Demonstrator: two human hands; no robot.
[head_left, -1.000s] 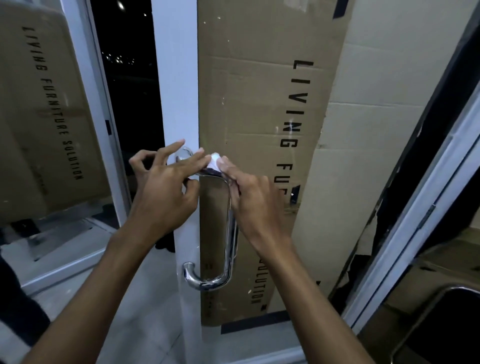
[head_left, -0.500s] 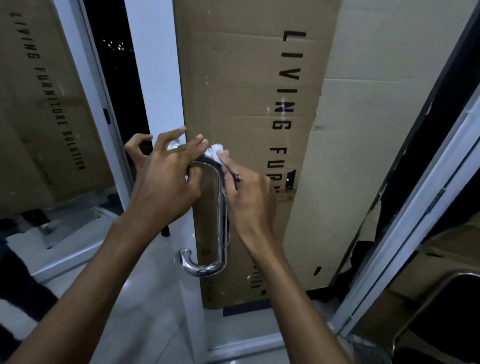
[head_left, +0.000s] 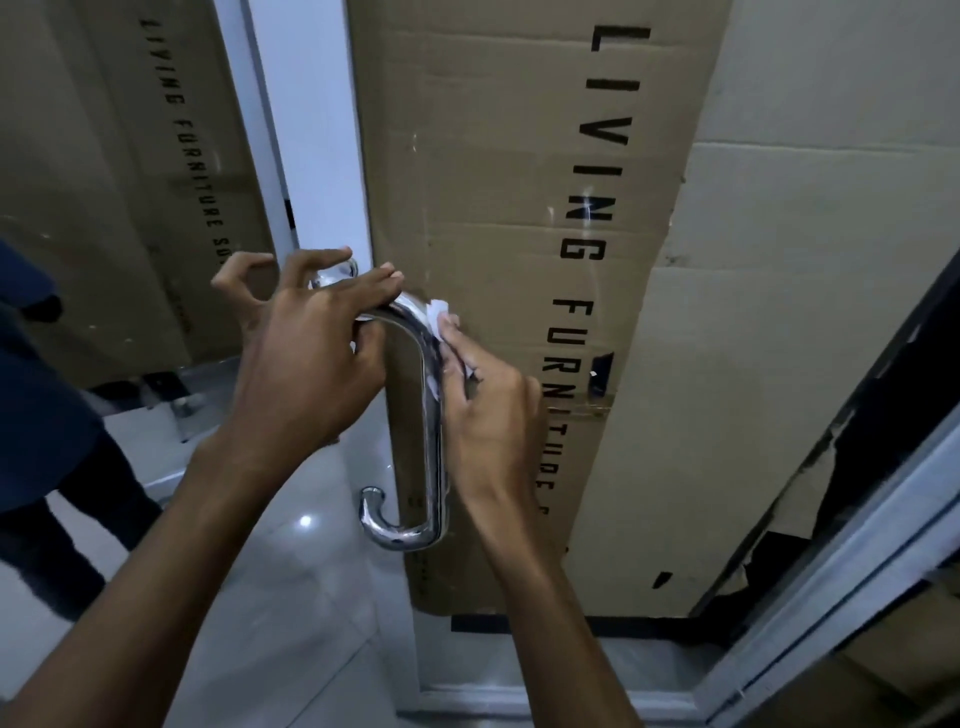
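Observation:
A chrome pull handle (head_left: 434, 447) stands upright on the white stile (head_left: 317, 156) of a glass door. My left hand (head_left: 306, 364) grips the handle's top bend, thumb under it, fingers over it. My right hand (head_left: 485, 415) pinches a small white tissue (head_left: 440, 314) against the right side of the bar just below the bend. The lower curve of the handle is bare.
A tall cardboard box (head_left: 519, 208) printed "LIVING FURNITURE" leans behind the glass, with a paler cardboard sheet (head_left: 779, 312) to its right. A second door frame (head_left: 857, 561) slants at the right. A person in dark clothes (head_left: 36, 415) stands at the left on the glossy tiled floor (head_left: 270, 597).
The view has drifted so the handle sits further left and lower. My right hand has slid the tissue from the top bend a little down the bar. My left hand keeps its hold.

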